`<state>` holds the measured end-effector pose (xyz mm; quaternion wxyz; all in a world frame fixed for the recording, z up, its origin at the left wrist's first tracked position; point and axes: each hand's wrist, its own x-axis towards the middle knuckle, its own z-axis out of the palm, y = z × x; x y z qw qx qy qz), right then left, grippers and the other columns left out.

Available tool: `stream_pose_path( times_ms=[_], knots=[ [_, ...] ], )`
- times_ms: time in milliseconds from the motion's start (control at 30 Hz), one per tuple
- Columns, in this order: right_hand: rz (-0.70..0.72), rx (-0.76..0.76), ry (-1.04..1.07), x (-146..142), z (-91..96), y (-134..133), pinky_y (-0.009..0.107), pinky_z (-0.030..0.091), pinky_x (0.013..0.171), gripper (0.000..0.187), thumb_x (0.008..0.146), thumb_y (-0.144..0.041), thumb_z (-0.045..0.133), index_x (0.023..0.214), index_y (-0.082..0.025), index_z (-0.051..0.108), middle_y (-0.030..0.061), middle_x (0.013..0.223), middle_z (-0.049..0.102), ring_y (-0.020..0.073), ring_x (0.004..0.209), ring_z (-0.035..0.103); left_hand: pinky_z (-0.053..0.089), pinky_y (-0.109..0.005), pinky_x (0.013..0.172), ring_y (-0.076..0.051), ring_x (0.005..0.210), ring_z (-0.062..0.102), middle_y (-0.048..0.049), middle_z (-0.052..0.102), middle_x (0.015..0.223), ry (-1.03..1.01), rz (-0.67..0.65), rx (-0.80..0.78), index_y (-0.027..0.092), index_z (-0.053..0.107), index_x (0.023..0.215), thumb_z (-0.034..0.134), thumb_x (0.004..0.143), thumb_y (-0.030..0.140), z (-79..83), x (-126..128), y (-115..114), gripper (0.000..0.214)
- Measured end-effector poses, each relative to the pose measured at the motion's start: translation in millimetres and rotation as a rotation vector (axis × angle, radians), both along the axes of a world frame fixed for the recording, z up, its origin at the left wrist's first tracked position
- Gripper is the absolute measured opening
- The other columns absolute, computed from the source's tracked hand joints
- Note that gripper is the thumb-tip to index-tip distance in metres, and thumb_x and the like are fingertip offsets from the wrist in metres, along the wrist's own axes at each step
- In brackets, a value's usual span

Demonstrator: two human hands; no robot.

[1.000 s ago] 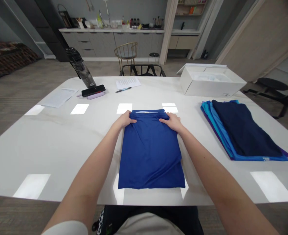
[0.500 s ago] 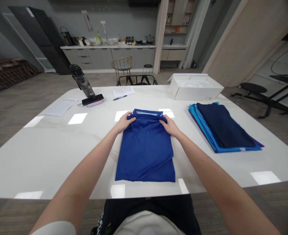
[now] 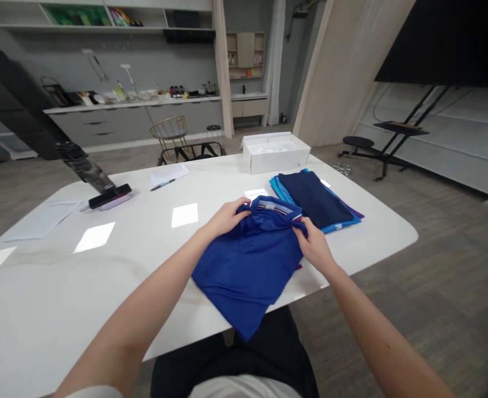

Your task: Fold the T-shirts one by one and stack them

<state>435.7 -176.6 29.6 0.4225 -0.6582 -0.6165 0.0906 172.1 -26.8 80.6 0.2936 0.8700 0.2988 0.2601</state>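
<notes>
A royal blue polo shirt (image 3: pixel 247 271) lies bunched on the white table, its lower corner hanging over the front edge. My left hand (image 3: pixel 226 217) grips the shirt at the collar's left side. My right hand (image 3: pixel 315 247) pinches the collar's right side, with the striped collar (image 3: pixel 272 209) raised between them. Just beyond my right hand sits a folded stack of navy, turquoise and purple garments (image 3: pixel 312 202). The shirt's edge comes very close to that stack, and I cannot tell whether they touch.
The white table (image 3: pixel 48 287) has rounded corners. On it are a white open box (image 3: pixel 274 155), a paper sheet (image 3: pixel 169 174), a pen (image 3: pixel 163 184), a phone (image 3: pixel 110 196) and more papers (image 3: pixel 42 221). A black-and-clear cylindrical device (image 3: pixel 86 166) leans at the far left.
The shirt no longer lies flat and folded: my hands have lifted its collar and swung it toward the right stack. My view has turned left, so the room shifted.
</notes>
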Motion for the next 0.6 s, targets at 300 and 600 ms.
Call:
stream_pose_path(
  times_ms=[300,600],
  knots=[
    [-0.267,0.111,-0.18,117,72.9,-19,0.045,0.054,0.092,0.027,0.097,-0.043,0.052,0.117,-0.028,0.065,0.0067,0.104,0.074,0.03,0.1,0.07,0.049,-0.036,0.104,-0.025,0.112,0.067,-0.0003,0.072,0.119,-0.171,-0.045,-0.032,0.029,0.059,0.129,0.056,0.099,0.038,47.5,121,-17,0.032],
    [-0.211,0.076,-0.415,240,155.3,115,0.044,0.052,0.094,0.03,0.094,-0.031,0.059,0.121,-0.022,0.069,0.007,0.108,0.074,0.0255,0.1,0.067,0.049,-0.043,0.108,-0.024,0.119,0.065,0.0006,0.07,0.12,-0.482,0.142,-0.169,0.03,0.058,0.13,0.057,0.1,0.041,36.0,239,70,0.032]
  ],
)
